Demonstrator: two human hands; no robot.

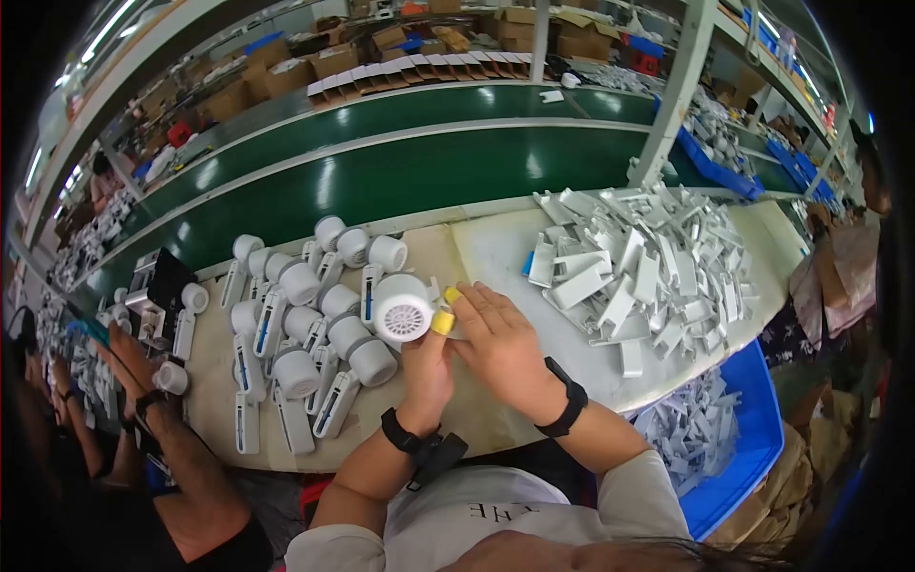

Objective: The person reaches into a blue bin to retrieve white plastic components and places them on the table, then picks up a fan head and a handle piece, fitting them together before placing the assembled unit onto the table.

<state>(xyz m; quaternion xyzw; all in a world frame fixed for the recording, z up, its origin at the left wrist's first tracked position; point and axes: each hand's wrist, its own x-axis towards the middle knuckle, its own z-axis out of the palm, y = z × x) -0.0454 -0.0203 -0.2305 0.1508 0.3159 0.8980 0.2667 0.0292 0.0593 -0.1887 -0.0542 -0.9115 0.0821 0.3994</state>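
A white handheld fan [401, 308] with a round slotted grille is between my hands above the table. My left hand [428, 372] grips it from below, its thumb capped by a yellow finger cot [443, 321]. From the right, my right hand [502, 351] closes over the handle side, which the fingers mostly hide; a yellow cot covers a fingertip here too. Several similar white fans [297, 282] with blue-striped handles lie close together left of my hands. To the right is a heap of loose white plastic handle covers [643, 267].
A blue bin [758, 424] of small white parts stands below the table's right edge. Behind the table [457, 419] runs a green conveyor [400, 176], with a metal post [675, 100] at right. A co-worker's arm [181, 453] is at left; another person sits far right.
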